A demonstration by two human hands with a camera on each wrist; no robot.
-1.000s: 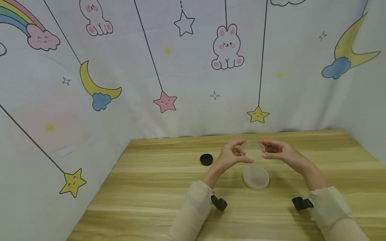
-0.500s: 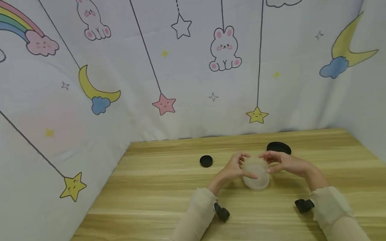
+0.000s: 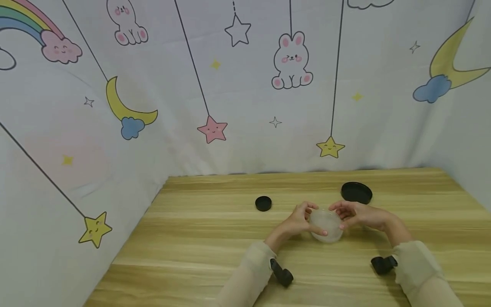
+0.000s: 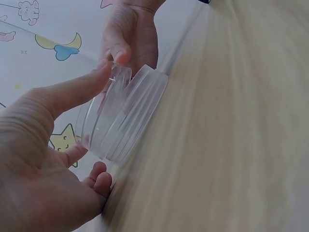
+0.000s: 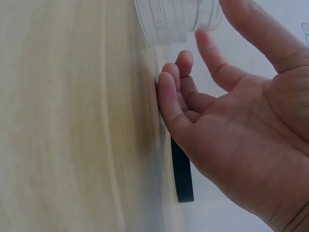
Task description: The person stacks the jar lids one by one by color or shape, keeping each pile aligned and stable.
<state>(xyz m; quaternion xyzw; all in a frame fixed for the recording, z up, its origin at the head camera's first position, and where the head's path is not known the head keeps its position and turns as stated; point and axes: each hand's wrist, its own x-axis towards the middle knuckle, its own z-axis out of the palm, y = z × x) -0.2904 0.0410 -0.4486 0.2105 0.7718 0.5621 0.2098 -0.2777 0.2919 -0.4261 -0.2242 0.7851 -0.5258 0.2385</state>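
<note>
Both hands meet over a pale wood-grain counter (image 3: 192,256), pinching a clear round plastic dish (image 4: 99,118) between them. The thumb and index finger of the left hand (image 3: 301,221) grip one side of it, while its other fingers curl loosely below. The right hand (image 3: 362,214) grips the opposite side, also between thumb and index finger, with its remaining fingers bent close to the wood. The clear dish is directly above a wider translucent plastic dish (image 4: 138,116), which lies flat on the counter; in the left wrist view the two touch along one edge, with a narrow wedge of space between them towards the right hand. Whether the upper one is seated cannot be told. Just beyond the right hand lies a large black round lid (image 3: 356,193), and a small black round lid (image 3: 263,204) sits to the left, apart from the left hand. Behind the counter hangs a white curtain (image 3: 245,94) printed with rabbits, stars and moons.
</note>
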